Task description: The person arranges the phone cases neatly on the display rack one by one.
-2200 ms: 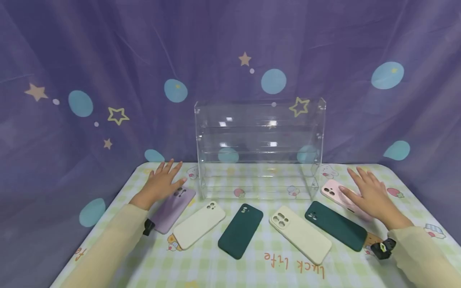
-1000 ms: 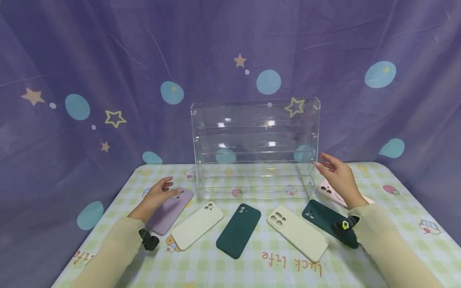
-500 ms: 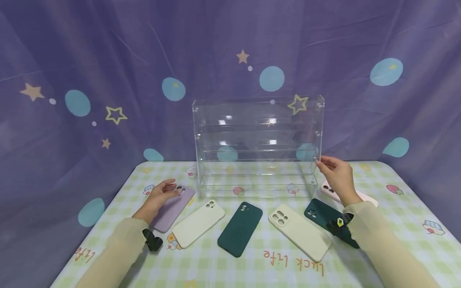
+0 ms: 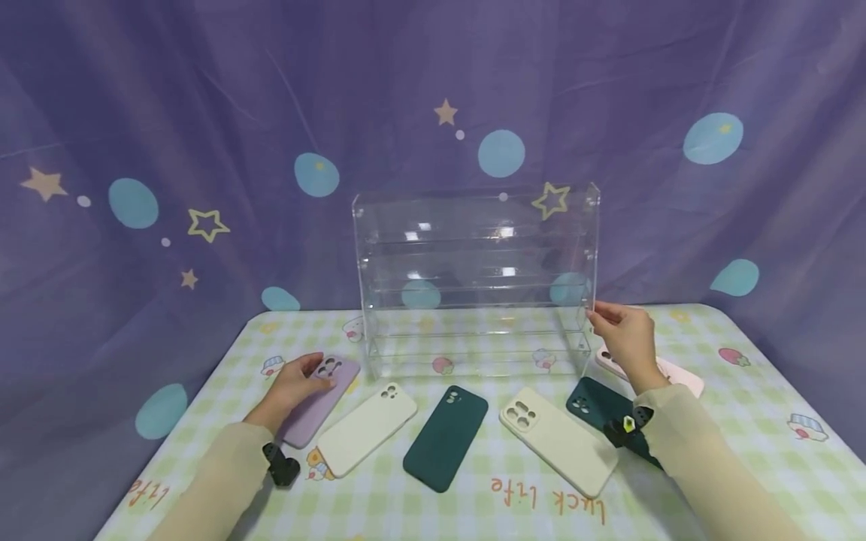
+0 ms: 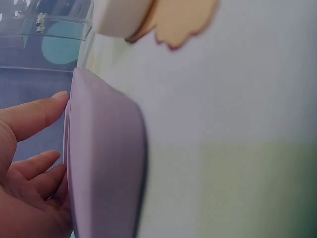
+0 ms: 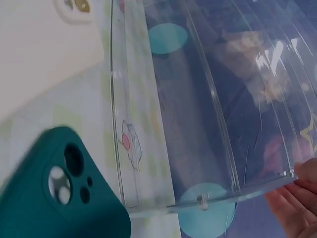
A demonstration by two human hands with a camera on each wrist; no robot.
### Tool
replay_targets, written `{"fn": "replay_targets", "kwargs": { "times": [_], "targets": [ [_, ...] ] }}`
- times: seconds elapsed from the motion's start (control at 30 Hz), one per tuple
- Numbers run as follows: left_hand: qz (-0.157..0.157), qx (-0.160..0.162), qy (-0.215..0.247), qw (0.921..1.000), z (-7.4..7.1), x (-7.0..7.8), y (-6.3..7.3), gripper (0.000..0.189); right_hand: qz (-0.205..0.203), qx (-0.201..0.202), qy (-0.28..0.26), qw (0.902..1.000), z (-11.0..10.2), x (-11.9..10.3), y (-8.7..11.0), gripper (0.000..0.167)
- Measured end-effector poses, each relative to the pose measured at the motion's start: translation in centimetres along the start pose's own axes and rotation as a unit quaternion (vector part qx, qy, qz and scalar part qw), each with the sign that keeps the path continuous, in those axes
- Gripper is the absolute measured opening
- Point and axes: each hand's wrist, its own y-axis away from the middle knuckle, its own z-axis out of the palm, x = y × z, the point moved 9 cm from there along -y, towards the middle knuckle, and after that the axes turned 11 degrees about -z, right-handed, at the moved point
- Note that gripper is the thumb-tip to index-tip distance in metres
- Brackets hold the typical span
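My right hand (image 4: 625, 338) pinches the front edge of the right side panel of a clear acrylic display rack (image 4: 473, 330), thumb in front and fingers outside. The right wrist view also shows that hand (image 6: 297, 201) at the panel's edge. My left hand (image 4: 291, 385) is low over a lilac phone case (image 4: 318, 413) lying flat, thumb near its camera cutouts, fingers relaxed. In the left wrist view the thumb tip comes right up to the back of the lilac case (image 5: 106, 158), and the other fingers are loosely bent beside it.
In front of the rack lie a white phone case (image 4: 365, 428), a dark green one (image 4: 446, 439) and a cream one (image 4: 561, 443). Another dark green case (image 4: 598, 409) and a pink one (image 4: 683, 378) lie partly under my right arm. A purple curtain (image 4: 203, 113) hangs behind the checked tablecloth (image 4: 379, 511).
My right hand has moved left from above the pink case and taken hold of the rack's side. My left hand has drawn back and lowered toward the lilac case, its spread fingers relaxing.
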Motion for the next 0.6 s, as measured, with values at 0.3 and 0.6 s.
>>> {"fn": "replay_targets", "kwargs": {
  "times": [0.3,0.6],
  "targets": [
    [0.036,0.004,-0.047,0.9983,0.5,0.5,0.4,0.076,0.015,0.010,-0.003,0.9998,-0.1,0.1,0.4,0.033],
    [0.075,0.009,-0.113,0.9908,0.7,1.5,1.0,0.084,-0.030,-0.016,0.081,0.9962,0.0,-0.6,0.7,0.029]
  ]
}}
